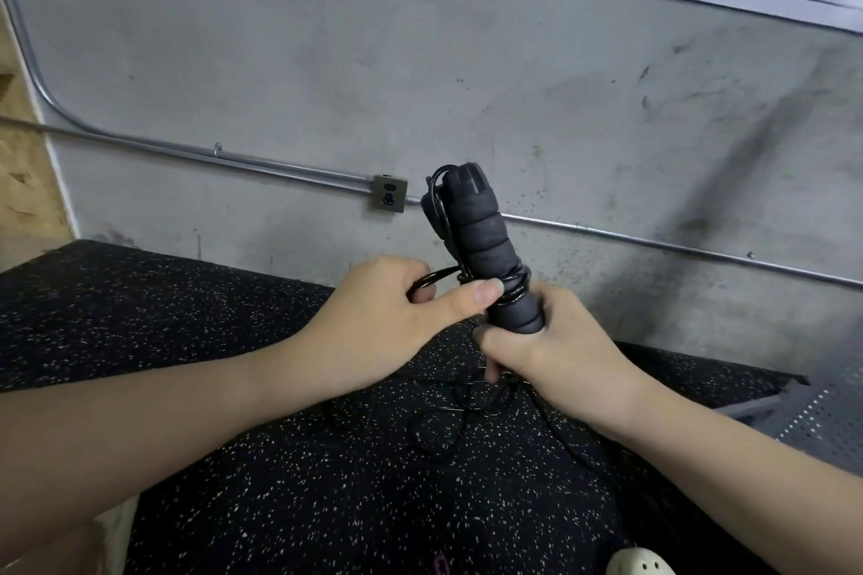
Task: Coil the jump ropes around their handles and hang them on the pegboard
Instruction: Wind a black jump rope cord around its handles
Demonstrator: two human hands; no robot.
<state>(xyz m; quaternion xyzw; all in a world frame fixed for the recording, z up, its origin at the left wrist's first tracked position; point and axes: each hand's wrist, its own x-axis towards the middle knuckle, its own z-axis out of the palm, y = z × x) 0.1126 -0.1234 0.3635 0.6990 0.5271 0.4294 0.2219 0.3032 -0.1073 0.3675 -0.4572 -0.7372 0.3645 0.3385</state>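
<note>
Nearest my lens, a pale shoe toe [640, 564] pokes in at the bottom edge over the black speckled floor mat [233, 341]. My right hand [555, 350] is wrapped round the lower end of the black foam handles [485, 243], held upright and tilted slightly left before the grey wall [420, 61]. My left hand [387, 313] pinches a loop of black rope [432, 280] beside the coils, thumb on the wraps; slack rope lies on the mat below.
</note>
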